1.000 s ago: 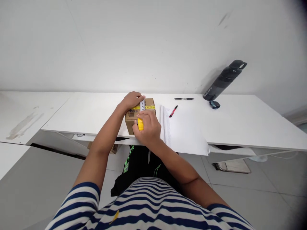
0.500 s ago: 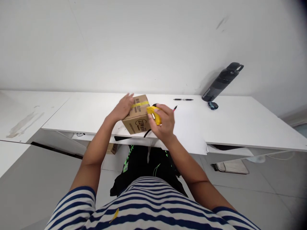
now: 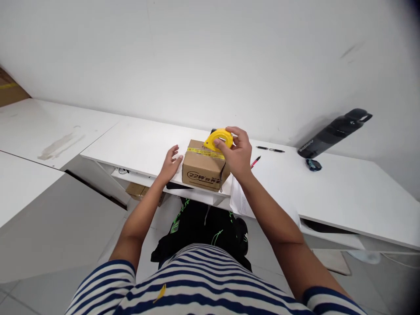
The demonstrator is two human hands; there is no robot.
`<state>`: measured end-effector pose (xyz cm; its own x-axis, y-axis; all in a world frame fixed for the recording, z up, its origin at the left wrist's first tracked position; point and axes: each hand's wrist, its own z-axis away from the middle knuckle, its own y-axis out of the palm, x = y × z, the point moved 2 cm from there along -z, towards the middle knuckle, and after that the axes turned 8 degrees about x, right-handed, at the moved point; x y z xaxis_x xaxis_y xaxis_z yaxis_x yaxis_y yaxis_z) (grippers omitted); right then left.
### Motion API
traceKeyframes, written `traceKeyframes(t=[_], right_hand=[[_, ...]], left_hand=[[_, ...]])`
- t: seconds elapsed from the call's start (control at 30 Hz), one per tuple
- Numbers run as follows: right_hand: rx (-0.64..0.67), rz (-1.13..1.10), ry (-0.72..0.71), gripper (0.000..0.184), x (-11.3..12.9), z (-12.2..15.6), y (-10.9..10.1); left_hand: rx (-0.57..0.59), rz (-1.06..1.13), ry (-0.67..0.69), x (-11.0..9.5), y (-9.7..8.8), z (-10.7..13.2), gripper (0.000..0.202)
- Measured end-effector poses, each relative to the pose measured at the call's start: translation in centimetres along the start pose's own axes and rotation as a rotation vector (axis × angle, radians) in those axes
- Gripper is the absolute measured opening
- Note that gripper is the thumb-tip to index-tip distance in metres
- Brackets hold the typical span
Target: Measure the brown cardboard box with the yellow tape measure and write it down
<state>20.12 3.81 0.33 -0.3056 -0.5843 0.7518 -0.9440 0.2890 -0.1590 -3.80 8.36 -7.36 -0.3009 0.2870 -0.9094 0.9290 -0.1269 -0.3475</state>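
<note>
A small brown cardboard box (image 3: 203, 171) with black print and a yellow tape strip on top sits at the near edge of the white desk (image 3: 344, 192). My right hand (image 3: 238, 154) grips a yellow tape measure (image 3: 218, 139) above the box's top right corner; a dark cord hangs from it down the box's side. My left hand (image 3: 170, 163) rests against the box's left side with its fingers spread.
White paper sheets (image 3: 244, 197) lie right of the box, a red pen (image 3: 255, 162) and a black pen (image 3: 270, 149) beyond them. A dark bottle (image 3: 334, 132) leans on the wall beside a small dark object (image 3: 313, 164). A black bag (image 3: 203, 227) sits under the desk.
The box has been turned so a printed side faces me. My right hand lifted the tape measure from the box's front to above its top. My left hand came off the top to the left side.
</note>
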Motion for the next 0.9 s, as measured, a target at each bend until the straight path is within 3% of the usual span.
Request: traceKeyframes(t=[0.07, 0.1, 0.23, 0.3, 0.4, 0.53, 0.63, 0.77, 0.9], right_hand=[[0.065, 0.042, -0.102, 0.041, 1.1, -0.3, 0.5], [0.087, 0.061, -0.170, 0.039, 1.7, -0.4, 0.7], [0.147, 0.200, -0.424, 0.043, 4.0, 0.1, 0.7], [0.168, 0.272, -0.489, 0.048, 4.5, 0.3, 0.4], [0.191, 0.342, -0.495, 0.052, 4.4, 0.6, -0.3], [0.286, 0.440, -0.491, 0.051, 4.0, 0.6, -2.1], [0.383, 0.507, -0.451, 0.043, 3.9, 0.3, -4.9], [0.431, 0.531, -0.276, 0.035, 3.1, 0.0, -9.8], [0.538, 0.519, -0.046, 0.030, 1.0, 0.2, -11.8]], left_hand=[[-0.110, 0.074, 0.010, -2.7, -0.6, 0.4, 0.055], [-0.081, 0.081, 0.035, -4.4, -0.8, 0.7, 0.049], [0.272, 0.257, 0.081, -10.8, -0.4, 1.6, 0.057], [0.358, 0.358, 0.062, -12.6, 0.2, 1.7, 0.060], [0.404, 0.357, 0.069, -13.7, 1.2, 1.2, 0.058], [0.473, 0.269, 0.035, -13.3, 1.4, -0.5, 0.055], [0.415, 0.269, -0.017, -11.7, 0.0, -2.2, 0.048], [0.234, 0.235, -0.144, -8.3, -2.5, -4.1, 0.043], [0.309, 0.015, -0.275, -5.4, -2.1, -4.4, 0.040]])
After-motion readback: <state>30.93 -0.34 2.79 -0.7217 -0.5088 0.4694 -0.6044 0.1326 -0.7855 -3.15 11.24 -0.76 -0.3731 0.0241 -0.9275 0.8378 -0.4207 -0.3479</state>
